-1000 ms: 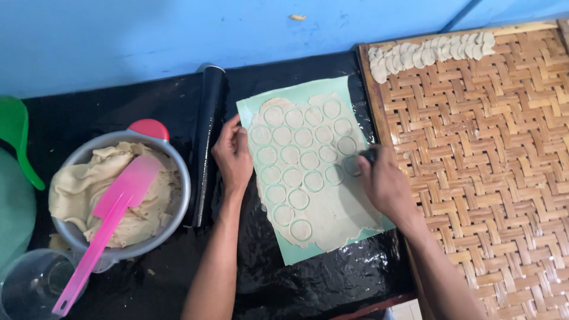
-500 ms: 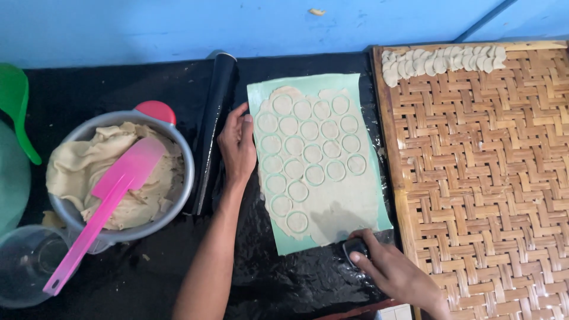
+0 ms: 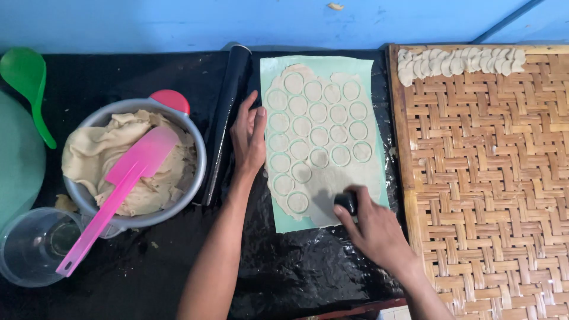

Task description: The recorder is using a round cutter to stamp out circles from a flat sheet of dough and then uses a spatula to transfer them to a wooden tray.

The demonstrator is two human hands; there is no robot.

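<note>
The dough sheet [image 3: 323, 148] is lying flat on a pale green mat [image 3: 370, 68] in the middle of the black work surface [image 3: 296, 272], and most of it is already stamped with neat rows of circles. My right hand [image 3: 373, 228] is pinching a small dark round cutter [image 3: 347, 201] down onto the bare patch at the near right corner of the sheet, fingers closed around it. My left hand [image 3: 249, 139] is flat with the fingers together, pressing on the mat's left edge just beside the dark rolling pin [image 3: 225, 118]. If I were steering this from afar, I'd say the trick is to push straight down, give a tiny twist, and set each cut touching-close to the last ring so little dough is wasted. Keep that left palm planted so the mat can't skid on the shiny surface. Off to the left there's a metal bowl [image 3: 195, 154] of dough scraps with a pink spatula [image 3: 127, 184] in it, and on the right a woven tray [image 3: 492, 178] with a row of cut rounds [image 3: 459, 62] along its far edge.
</note>
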